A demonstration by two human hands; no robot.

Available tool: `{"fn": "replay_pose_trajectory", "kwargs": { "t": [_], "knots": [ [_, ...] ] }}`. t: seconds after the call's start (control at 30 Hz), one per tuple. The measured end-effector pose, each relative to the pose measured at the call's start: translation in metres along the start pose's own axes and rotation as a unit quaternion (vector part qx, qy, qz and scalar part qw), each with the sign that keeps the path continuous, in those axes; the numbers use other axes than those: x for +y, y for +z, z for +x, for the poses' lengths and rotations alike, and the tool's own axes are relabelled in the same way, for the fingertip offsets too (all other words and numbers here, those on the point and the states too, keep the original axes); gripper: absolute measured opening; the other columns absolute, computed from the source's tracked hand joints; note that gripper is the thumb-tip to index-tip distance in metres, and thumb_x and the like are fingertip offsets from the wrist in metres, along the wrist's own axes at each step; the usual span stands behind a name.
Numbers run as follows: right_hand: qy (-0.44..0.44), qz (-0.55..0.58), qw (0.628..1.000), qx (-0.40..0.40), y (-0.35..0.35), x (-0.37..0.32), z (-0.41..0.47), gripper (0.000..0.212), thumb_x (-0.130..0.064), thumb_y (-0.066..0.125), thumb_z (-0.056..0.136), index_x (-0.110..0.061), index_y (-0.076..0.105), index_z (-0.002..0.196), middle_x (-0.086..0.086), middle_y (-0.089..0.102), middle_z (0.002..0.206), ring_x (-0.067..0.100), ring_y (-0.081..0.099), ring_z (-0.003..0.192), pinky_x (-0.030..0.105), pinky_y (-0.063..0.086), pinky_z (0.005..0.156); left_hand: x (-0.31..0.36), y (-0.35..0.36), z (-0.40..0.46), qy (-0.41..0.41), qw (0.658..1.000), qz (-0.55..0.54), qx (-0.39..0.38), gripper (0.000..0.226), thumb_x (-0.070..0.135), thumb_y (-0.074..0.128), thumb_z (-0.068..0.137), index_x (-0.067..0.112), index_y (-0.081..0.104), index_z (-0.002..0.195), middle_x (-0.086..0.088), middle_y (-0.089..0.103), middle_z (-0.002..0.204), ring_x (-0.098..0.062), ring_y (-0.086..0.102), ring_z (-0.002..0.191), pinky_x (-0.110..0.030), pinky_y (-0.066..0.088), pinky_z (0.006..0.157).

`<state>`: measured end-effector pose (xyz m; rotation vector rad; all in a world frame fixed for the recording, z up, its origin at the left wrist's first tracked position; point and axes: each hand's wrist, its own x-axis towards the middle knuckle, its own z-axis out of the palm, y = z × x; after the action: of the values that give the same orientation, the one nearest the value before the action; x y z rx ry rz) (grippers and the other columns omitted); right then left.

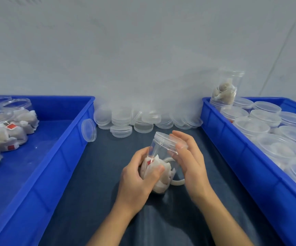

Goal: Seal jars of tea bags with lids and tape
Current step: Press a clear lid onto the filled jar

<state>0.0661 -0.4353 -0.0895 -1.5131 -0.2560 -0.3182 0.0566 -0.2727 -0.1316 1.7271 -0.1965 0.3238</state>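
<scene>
A clear plastic jar point(158, 153) with white tea bags inside is tilted above the dark cloth at the centre, and a clear lid point(168, 139) sits on its mouth. My left hand point(138, 176) grips the jar's lower body, thumb across the front. My right hand point(188, 157) wraps around the lid end, its fingers curled over the rim. A white loop, which may be a roll of tape point(176, 181), shows behind the jar under my right hand, mostly hidden.
A pile of loose clear lids point(136, 119) lies against the back wall. The blue bin on the left point(69, 144) holds open jars of tea bags point(6, 128). The blue bin on the right point(232, 146) holds several lidded jars point(260, 121), one stacked on top point(227, 89).
</scene>
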Motion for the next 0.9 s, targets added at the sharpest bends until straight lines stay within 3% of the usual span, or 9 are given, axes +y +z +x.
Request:
{"fn": "replay_pose_trajectory", "kwargs": {
  "t": [0.23, 0.53, 0.63, 0.73, 0.87, 0.9],
  "knots": [
    [0.008, 0.011, 1.0, 0.018, 0.002, 0.003, 0.0, 0.041, -0.045, 0.063, 0.093, -0.024, 0.064, 0.128, 0.002, 0.075, 0.117, 0.024, 0.072, 0.11, 0.038, 0.057, 0.096, 0.0, 0.001, -0.002, 0.004, 1.0, 0.014, 0.012, 0.062, 0.065, 0.073, 0.081, 0.038, 0.062, 0.136, 0.017, 0.075, 0.119, -0.009, 0.072, 0.112, -0.042, 0.058, 0.097],
    [0.009, -0.015, 0.999, 0.033, 0.008, 0.002, -0.003, 0.021, -0.035, 0.071, 0.099, -0.031, 0.065, 0.118, -0.02, 0.074, 0.099, -0.006, 0.068, 0.077, 0.011, 0.053, 0.063, 0.008, 0.002, -0.005, 0.02, 0.994, 0.09, 0.061, 0.081, 0.071, 0.078, 0.068, 0.043, 0.058, 0.142, 0.021, 0.07, 0.126, -0.004, 0.067, 0.12, -0.042, 0.057, 0.1],
    [0.009, -0.022, 0.998, 0.062, 0.01, 0.0, -0.003, 0.024, -0.035, 0.075, 0.094, -0.032, 0.065, 0.116, -0.017, 0.073, 0.105, -0.003, 0.071, 0.083, 0.012, 0.054, 0.065, 0.011, 0.004, -0.007, 0.048, 0.985, 0.136, 0.094, 0.08, 0.064, 0.083, 0.066, 0.043, 0.06, 0.14, 0.031, 0.063, 0.127, 0.002, 0.061, 0.12, -0.028, 0.054, 0.1],
    [0.016, -0.048, 0.995, 0.09, 0.014, 0.0, -0.005, 0.03, -0.047, 0.079, 0.088, -0.039, 0.064, 0.112, -0.008, 0.067, 0.12, 0.012, 0.072, 0.088, 0.027, 0.058, 0.074, 0.013, 0.007, -0.008, 0.083, 0.975, 0.179, 0.105, 0.083, 0.053, 0.094, 0.066, 0.037, 0.06, 0.14, 0.038, 0.059, 0.126, 0.005, 0.055, 0.119, -0.016, 0.045, 0.096],
    [0.007, -0.053, 0.995, 0.086, 0.012, -0.002, -0.006, 0.035, -0.057, 0.065, 0.086, -0.036, 0.065, 0.114, -0.006, 0.06, 0.125, 0.004, 0.067, 0.102, 0.024, 0.056, 0.085, 0.012, 0.006, -0.008, 0.079, 0.977, 0.165, 0.108, 0.08, 0.058, 0.091, 0.066, 0.039, 0.061, 0.138, 0.033, 0.062, 0.124, 0.002, 0.059, 0.118, -0.022, 0.05, 0.097],
    [0.008, -0.03, 0.997, 0.076, 0.009, -0.002, -0.005, 0.034, -0.054, 0.06, 0.09, -0.033, 0.067, 0.115, -0.002, 0.061, 0.127, 0.005, 0.065, 0.109, 0.031, 0.056, 0.094, 0.012, 0.005, -0.008, 0.058, 0.983, 0.14, 0.1, 0.078, 0.064, 0.085, 0.066, 0.042, 0.062, 0.138, 0.029, 0.066, 0.123, 0.001, 0.062, 0.117, -0.026, 0.053, 0.097]
  ]
}}
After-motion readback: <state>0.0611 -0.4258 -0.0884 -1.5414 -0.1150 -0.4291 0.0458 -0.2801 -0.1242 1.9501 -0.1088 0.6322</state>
